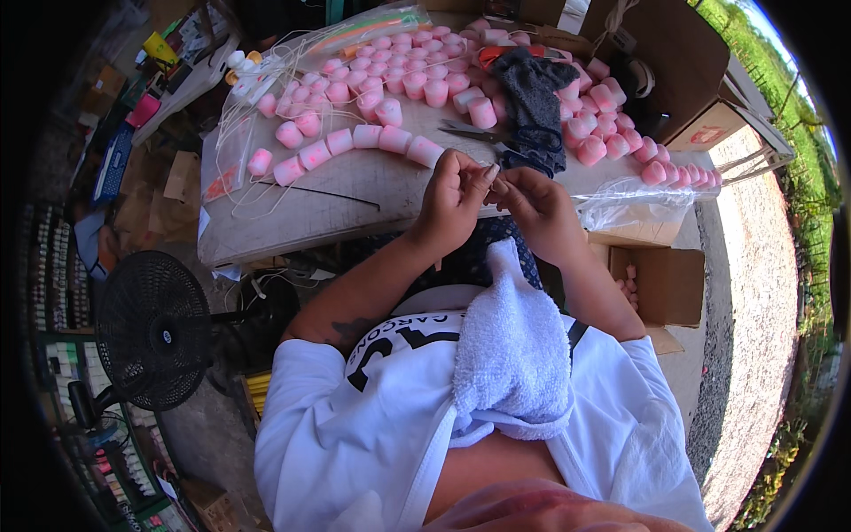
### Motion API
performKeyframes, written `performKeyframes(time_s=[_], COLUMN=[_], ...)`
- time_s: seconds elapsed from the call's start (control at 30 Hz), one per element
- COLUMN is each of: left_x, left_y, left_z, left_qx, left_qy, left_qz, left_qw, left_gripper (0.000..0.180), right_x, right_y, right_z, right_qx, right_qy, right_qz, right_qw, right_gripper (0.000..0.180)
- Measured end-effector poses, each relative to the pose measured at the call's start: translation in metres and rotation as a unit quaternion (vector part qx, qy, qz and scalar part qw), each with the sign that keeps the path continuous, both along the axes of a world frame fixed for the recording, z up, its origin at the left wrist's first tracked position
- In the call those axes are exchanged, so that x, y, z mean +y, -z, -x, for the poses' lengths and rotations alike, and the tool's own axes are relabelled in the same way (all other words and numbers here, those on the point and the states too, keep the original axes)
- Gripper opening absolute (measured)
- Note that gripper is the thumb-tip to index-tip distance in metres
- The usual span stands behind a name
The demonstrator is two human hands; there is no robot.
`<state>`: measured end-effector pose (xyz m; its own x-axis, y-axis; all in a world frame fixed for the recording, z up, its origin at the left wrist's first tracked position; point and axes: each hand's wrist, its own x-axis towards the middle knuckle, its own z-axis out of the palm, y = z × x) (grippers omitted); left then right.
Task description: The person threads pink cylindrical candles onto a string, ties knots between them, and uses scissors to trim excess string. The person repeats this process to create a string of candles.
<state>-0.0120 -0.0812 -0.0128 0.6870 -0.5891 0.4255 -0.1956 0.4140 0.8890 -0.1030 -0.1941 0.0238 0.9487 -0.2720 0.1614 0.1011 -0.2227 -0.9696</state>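
Observation:
My left hand (448,202) and my right hand (542,215) meet at the table's near edge, fingertips pinched together. What they hold between them is too small to make out. A row of pink-and-white foam-like cylinders (365,137), set end to end as if strung, curves across the table and ends beside my left hand. Past my hands lie dark-handled scissors (474,133) and a dark grey knitted cloth (536,93). A thin dark rod (332,194) with a bent end rests left of my left hand.
Many loose pink-and-white cylinders (417,82) cover the back of the table (390,182), with another heap (603,120) at the right. Pale cords (232,133) tangle at the left. A black fan (155,330) stands at left; an open cardboard box (674,288) sits lower right.

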Motion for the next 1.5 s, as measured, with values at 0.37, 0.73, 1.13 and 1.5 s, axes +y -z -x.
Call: performKeyframes(time_s=[0.37, 0.73, 1.13, 1.5], left_x=[0.007, 0.010, 0.010, 0.012], left_y=[0.001, -0.002, -0.014, -0.017], left_z=[-0.019, -0.017, -0.016, -0.017], left_qx=[-0.069, -0.031, -0.312, -0.346], left_qy=[0.030, 0.065, -0.156, -0.165], left_qz=[-0.014, 0.004, -0.048, -0.036], left_qw=[0.997, 0.997, 0.936, 0.923], left_gripper=[0.012, 0.012, 0.017, 0.016], right_x=[-0.016, -0.017, -0.018, -0.027], right_y=[0.005, 0.004, -0.008, 0.000], right_z=[-0.002, -0.007, 0.002, -0.006], right_qx=[-0.032, -0.040, -0.020, -0.022], right_qy=[-0.115, -0.132, -0.140, -0.167], right_qz=[-0.088, -0.068, -0.156, -0.124], right_qw=[0.989, 0.988, 0.978, 0.978], right_gripper=[0.018, 0.014, 0.021, 0.016])
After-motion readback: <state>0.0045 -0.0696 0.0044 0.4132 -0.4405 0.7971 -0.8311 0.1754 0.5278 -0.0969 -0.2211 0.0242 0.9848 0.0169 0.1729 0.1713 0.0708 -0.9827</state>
